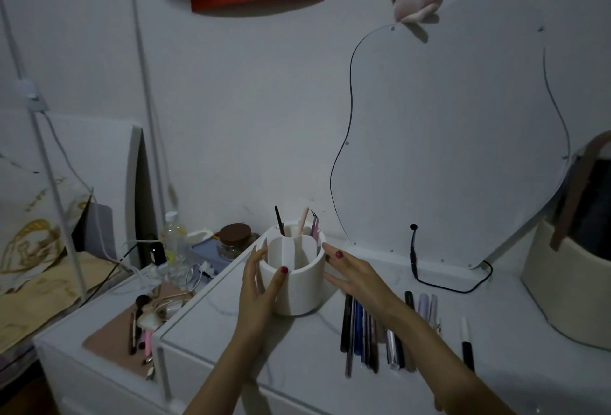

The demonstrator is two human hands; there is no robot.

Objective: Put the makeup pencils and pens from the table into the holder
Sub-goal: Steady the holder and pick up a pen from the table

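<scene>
A white round holder with inner dividers stands on the white table. A dark pencil, a pink pen and pink tweezers stick up from its far compartment. My left hand wraps the holder's left side, thumb on its front rim. On the holder's right side my right hand lies flat against the wall, fingers spread. Several makeup pencils and pens lie in a row on the table to the right of the holder, partly under my right forearm. A black and white pen lies apart, further right.
A curvy mirror leans on the wall behind, its black cable trailing on the table. A cream basket stands at the right edge. Left and lower, a side shelf holds brushes on a pink mat, a jar, a bottle and cables.
</scene>
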